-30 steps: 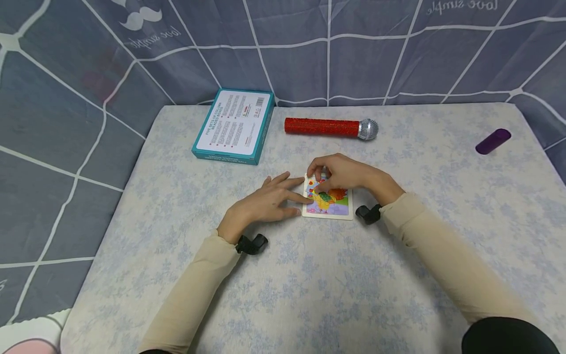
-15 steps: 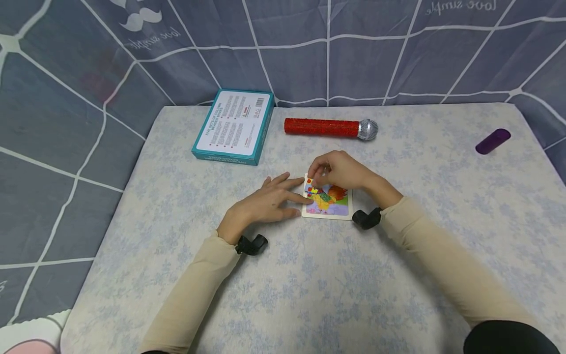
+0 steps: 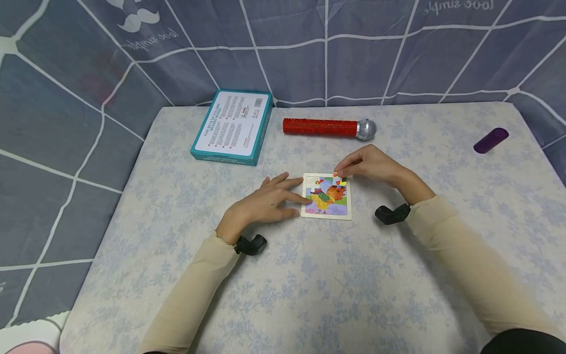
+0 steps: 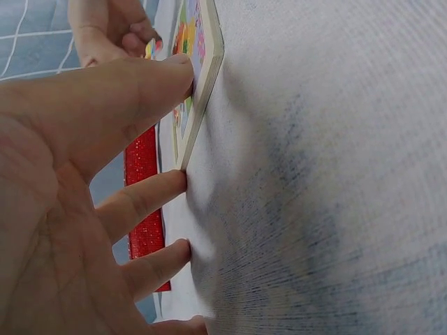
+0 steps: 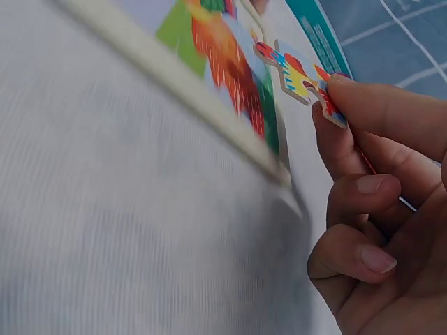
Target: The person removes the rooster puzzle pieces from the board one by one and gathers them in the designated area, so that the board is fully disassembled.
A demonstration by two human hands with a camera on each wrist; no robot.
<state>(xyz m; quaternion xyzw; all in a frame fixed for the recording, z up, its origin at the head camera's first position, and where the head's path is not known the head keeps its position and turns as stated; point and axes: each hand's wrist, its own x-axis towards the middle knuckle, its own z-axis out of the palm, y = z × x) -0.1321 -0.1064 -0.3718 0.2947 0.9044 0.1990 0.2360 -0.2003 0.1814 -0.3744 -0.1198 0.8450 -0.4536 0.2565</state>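
A small square jigsaw puzzle [image 3: 328, 210] with a pale wooden frame and a colourful bird picture lies flat on the table. Bare pale backing shows in its upper left corner. My left hand [image 3: 263, 202] lies beside it with fingers spread, one fingertip resting on the left edge and another touching the frame near the far left corner. My right hand [image 3: 376, 166] pinches a puzzle piece [image 5: 297, 73] between thumb and index finger, its other fingers curled. The piece, red, yellow and blue with knobbed edges, is held tilted above the puzzle's far right corner.
Behind the puzzle lies a red glittery microphone [image 3: 320, 127] with a silver head. A teal box [image 3: 232, 123] with a white printed panel sits at the back left. A purple cylinder [image 3: 491, 140] lies at the far right. A grey checked curtain [image 3: 292, 73] hangs behind the table.
My right hand has lifted the puzzle piece from the puzzle's upper left area and carried it right, baring the backing there. The left hand has stayed in place.
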